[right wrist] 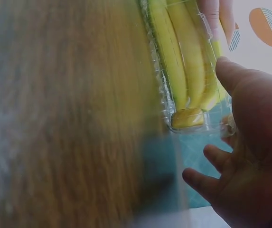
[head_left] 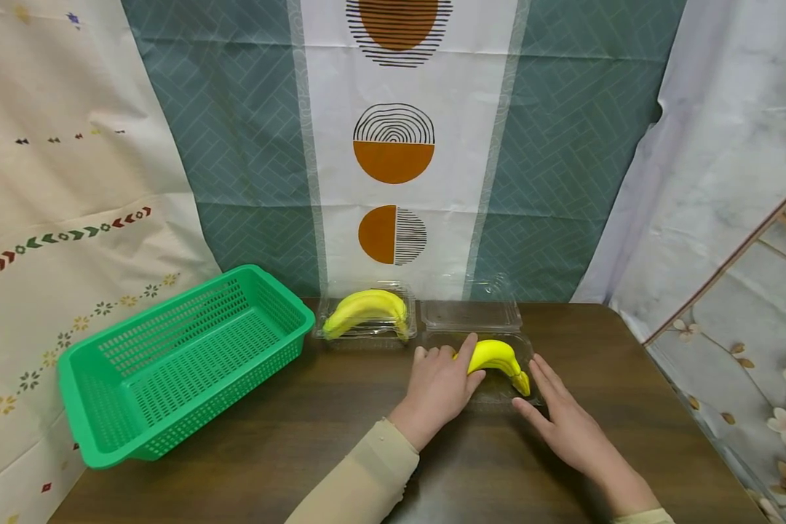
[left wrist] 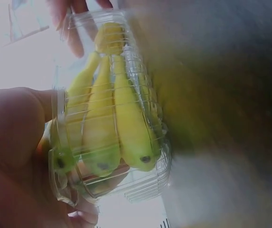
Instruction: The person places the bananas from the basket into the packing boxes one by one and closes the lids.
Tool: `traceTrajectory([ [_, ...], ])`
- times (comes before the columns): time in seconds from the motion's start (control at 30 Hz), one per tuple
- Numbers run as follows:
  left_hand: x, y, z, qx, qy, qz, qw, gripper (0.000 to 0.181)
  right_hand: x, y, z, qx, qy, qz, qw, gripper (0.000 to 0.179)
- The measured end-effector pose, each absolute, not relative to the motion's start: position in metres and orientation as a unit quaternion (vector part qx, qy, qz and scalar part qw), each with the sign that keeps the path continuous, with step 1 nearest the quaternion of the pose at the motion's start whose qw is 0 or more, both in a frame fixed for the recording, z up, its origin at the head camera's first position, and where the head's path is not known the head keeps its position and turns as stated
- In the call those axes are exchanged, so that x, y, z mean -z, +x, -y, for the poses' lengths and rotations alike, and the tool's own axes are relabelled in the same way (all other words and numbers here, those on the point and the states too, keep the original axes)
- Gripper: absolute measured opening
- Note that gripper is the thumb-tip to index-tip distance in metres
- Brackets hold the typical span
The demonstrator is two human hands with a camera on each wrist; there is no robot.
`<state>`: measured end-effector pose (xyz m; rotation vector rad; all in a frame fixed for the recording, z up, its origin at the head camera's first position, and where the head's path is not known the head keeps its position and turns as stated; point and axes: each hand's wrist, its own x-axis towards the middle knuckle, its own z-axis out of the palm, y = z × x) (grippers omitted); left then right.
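A bunch of yellow bananas (head_left: 494,354) lies in the base of a clear plastic clamshell box (head_left: 442,338), whose lid (head_left: 471,314) is folded back. My left hand (head_left: 440,386) holds the bunch's left end between thumb and index finger. Through the clear wall, the left wrist view shows the green-tipped bananas (left wrist: 98,123) and part of a finger behind them. My right hand (head_left: 563,422) is at the box's right side, fingers extended, near the stem end. In the right wrist view, its thumb (right wrist: 235,76) lies by the box edge.
Left of the open box stands another clear clamshell box (head_left: 410,327) with bananas (head_left: 367,309) inside. A green plastic basket (head_left: 190,429) sits on the left of the brown wooden table (head_left: 268,466). Patterned cloths (head_left: 249,131) hang behind the table.
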<state>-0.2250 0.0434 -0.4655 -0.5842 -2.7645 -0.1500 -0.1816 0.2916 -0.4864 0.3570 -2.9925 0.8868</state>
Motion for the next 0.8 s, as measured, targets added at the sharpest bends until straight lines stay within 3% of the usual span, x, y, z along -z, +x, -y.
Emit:
traceTrajectory([
  [0.2,0.462,-0.225,-0.047,0.079,-0.205,0.966,0.136,0.072,0.485,-0.178,-0.297,-0.280,0.114,0.953,0.003,0.092],
  [0.8,0.458,-0.232,-0.039,0.188,-0.193,0.951,0.151,0.053,0.481,-0.173,-0.303,-0.304,0.133,0.943,0.006,0.086],
])
